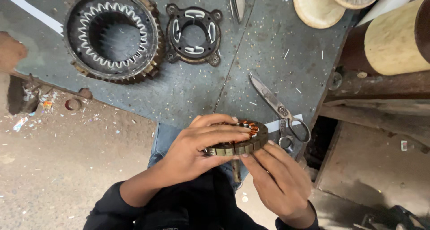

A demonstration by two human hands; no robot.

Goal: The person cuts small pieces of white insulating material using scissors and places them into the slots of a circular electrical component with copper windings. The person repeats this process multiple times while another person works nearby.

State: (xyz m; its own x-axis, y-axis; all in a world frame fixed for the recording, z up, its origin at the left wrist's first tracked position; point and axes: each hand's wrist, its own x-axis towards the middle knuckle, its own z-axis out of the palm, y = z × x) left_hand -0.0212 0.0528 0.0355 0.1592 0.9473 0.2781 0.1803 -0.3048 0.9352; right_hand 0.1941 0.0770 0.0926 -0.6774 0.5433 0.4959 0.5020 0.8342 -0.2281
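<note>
- While both hands met just over the near edge of the workbench [188, 95], they gripped a small round stator core [242, 142] between them, above the person's lap.
- The left hand [197, 147] was closed over the top of the core, its fingers [224, 133] laid across the copper coils; the right hand [277, 176] held it from below, its fingertips [255, 156] pressed on the slotted rim.
- Some slots already carried copper winding, seen at the far right side — how many were still bare I could not tell, because the fingers covered most of it.
- The core lay almost flat, like a disc, with its axis pointing up toward the camera and a little tilted; its widest line ran left to right.
- On the bench lay open scissors [280, 111] near the core, and well apart a large wound stator [112, 35] beside a black ring-shaped part [193, 33].
</note>
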